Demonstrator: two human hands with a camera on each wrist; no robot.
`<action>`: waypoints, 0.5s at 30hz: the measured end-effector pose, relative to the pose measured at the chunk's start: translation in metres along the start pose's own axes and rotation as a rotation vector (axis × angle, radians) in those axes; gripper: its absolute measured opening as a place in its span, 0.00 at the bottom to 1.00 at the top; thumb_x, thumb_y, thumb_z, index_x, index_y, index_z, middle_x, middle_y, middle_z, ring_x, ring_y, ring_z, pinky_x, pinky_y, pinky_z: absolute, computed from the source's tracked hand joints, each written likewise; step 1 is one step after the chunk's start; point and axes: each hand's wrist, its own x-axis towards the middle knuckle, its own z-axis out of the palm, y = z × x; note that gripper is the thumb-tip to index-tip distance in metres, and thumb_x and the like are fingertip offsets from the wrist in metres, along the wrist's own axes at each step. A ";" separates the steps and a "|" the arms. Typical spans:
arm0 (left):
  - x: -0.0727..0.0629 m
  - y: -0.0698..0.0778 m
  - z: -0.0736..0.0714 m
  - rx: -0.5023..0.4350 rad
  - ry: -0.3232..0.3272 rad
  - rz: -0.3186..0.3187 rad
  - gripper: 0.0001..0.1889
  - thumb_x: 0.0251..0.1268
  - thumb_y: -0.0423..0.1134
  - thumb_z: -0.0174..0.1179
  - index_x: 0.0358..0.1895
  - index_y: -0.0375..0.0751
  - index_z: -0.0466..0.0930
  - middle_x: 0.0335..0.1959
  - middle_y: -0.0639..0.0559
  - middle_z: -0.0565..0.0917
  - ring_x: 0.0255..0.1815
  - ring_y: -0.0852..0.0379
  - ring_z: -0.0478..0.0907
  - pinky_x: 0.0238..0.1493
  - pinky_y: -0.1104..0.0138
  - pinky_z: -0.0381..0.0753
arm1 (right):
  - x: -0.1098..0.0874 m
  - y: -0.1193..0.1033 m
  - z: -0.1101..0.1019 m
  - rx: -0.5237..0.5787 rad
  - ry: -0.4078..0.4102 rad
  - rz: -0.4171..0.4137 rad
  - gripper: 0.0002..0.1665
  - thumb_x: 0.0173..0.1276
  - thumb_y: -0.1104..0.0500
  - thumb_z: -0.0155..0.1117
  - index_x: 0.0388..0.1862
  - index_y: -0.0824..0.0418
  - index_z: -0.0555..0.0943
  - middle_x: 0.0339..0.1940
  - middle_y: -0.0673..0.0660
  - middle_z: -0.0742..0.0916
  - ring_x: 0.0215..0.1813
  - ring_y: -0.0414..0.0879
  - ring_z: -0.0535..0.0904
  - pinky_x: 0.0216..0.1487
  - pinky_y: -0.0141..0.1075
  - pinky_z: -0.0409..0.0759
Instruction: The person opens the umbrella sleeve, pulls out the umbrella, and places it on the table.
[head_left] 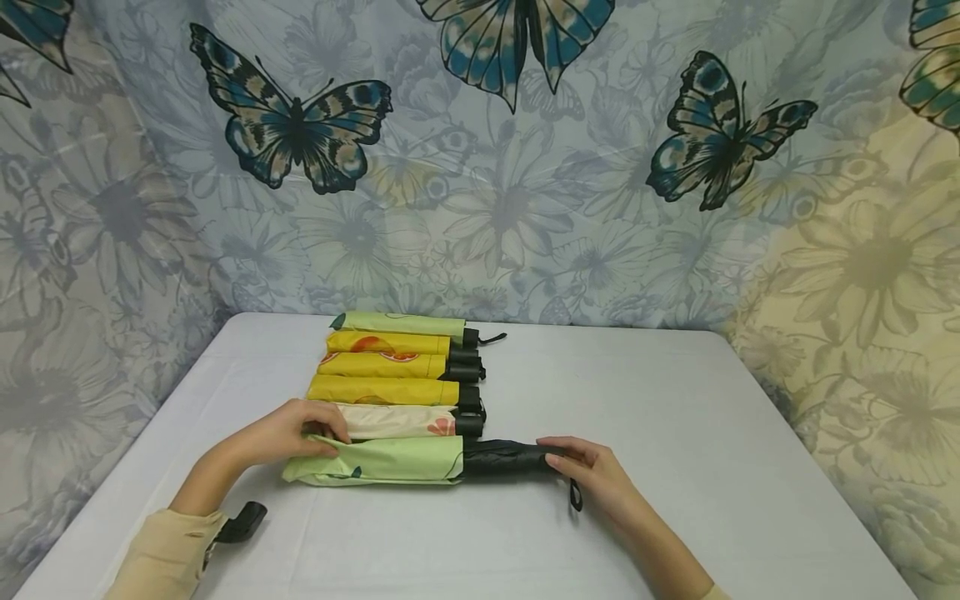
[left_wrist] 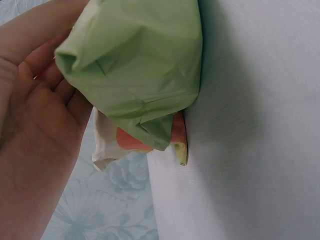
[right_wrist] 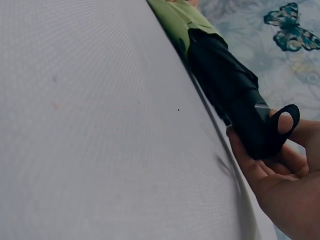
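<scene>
A folded black umbrella (head_left: 506, 460) lies crosswise, nearest the person, its left part inside a light green sleeve (head_left: 405, 460). At the sleeve's left end, my left hand (head_left: 300, 429) pinches the fabric between thumb and fingers. The left wrist view shows this crumpled green end (left_wrist: 145, 65) close up. My right hand (head_left: 596, 471) holds the umbrella's handle end, and a wrist loop (head_left: 576, 496) hangs there. In the right wrist view, thumb and fingers lie on opposite sides of the black handle (right_wrist: 250, 125). Just behind the sleeve lies a cream sleeved umbrella (head_left: 397, 422).
Beyond the cream one, several sleeved umbrellas form a stack of rows: yellow ones (head_left: 390, 392) and a light green one (head_left: 405, 324) farthest back. Their black handles point right. All lie on a white-covered table (head_left: 675, 400) before a butterfly-print cloth (head_left: 510, 208).
</scene>
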 end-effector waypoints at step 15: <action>0.000 -0.002 0.000 0.007 0.010 -0.028 0.06 0.60 0.39 0.68 0.40 0.47 0.85 0.39 0.49 0.85 0.38 0.68 0.79 0.39 0.71 0.83 | -0.007 -0.001 -0.019 -0.009 0.028 0.037 0.24 0.70 0.51 0.63 0.61 0.59 0.79 0.64 0.60 0.81 0.58 0.30 0.76 0.55 0.21 0.76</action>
